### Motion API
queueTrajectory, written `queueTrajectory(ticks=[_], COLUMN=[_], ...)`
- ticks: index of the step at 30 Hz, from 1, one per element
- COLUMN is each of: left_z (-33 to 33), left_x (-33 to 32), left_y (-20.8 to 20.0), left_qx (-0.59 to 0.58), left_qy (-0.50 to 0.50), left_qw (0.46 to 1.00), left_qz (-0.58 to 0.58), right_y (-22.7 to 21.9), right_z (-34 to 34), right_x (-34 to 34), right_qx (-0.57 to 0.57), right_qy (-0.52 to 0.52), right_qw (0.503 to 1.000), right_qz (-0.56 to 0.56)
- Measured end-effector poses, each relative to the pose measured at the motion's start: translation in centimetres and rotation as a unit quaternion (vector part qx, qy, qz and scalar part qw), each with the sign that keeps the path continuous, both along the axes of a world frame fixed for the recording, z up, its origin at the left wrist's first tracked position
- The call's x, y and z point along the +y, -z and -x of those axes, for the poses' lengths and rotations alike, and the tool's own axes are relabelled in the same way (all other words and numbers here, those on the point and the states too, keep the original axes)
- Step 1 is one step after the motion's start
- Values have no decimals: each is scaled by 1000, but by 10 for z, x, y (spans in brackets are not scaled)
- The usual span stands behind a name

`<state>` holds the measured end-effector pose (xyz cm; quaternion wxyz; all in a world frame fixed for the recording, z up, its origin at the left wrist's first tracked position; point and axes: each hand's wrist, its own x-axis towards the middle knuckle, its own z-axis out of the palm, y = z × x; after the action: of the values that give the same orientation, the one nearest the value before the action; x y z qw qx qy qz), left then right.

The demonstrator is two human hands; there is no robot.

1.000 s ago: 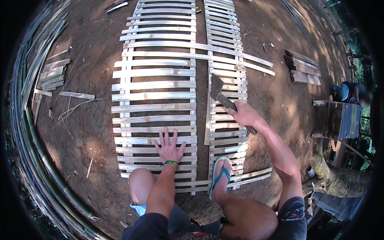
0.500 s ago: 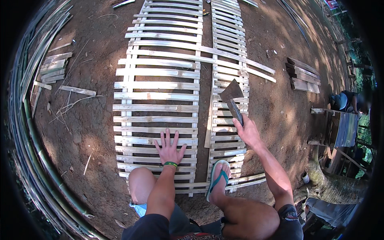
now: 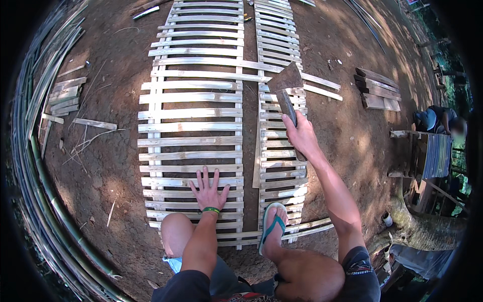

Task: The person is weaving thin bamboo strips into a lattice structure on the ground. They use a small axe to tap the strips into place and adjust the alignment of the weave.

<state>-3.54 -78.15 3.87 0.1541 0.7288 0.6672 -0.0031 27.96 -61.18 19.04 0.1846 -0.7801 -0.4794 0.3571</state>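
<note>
My left hand [image 3: 210,194] lies flat with fingers spread on the slats near the close end of the wide bamboo slat panel [image 3: 188,127]. In my right hand [image 3: 302,133] is the dark handle of a short hand tool with a broad, flared metal blade [image 3: 286,78]. The tool is held raised over the narrow slat panel [image 3: 282,174], blade pointing away from me. Light slats nailed or laid across long rails make up both panels. My right foot, in a teal-strapped sandal [image 3: 273,229], rests on the near end of the narrow panel. My left knee is bent beside the wide one.
Long bamboo poles [image 3: 55,206] curve along the left side. Short wood pieces [image 3: 65,95] are piled at the left, and a stack of boards [image 3: 378,89] lies at the right. Beyond it, a person [image 3: 443,120] is by a wooden bench [image 3: 421,156]. Two long slats [image 3: 322,91] jut out rightward.
My right hand and the tool have moved up and slightly left, and the blade has turned. My left hand stays flat on the slats. The view has shifted a little.
</note>
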Motion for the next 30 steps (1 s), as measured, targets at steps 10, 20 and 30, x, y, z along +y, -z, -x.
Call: queueTrajectory(ticks=[10, 20, 30], left_z=[2, 1, 1], left_x=[0, 2, 1], left_y=[-1, -2, -1], left_qx=[-8, 8, -4], left_qy=[-4, -2, -5], left_qw=[1000, 1000, 1000], left_qz=[10, 17, 9], right_y=[-35, 11, 23], right_z=[-7, 0, -7], right_x=[16, -57, -36], right_qx=[1, -60, -50], right_qy=[-73, -81, -57], right_qw=[986, 991, 993], right_qz=[148, 91, 93])
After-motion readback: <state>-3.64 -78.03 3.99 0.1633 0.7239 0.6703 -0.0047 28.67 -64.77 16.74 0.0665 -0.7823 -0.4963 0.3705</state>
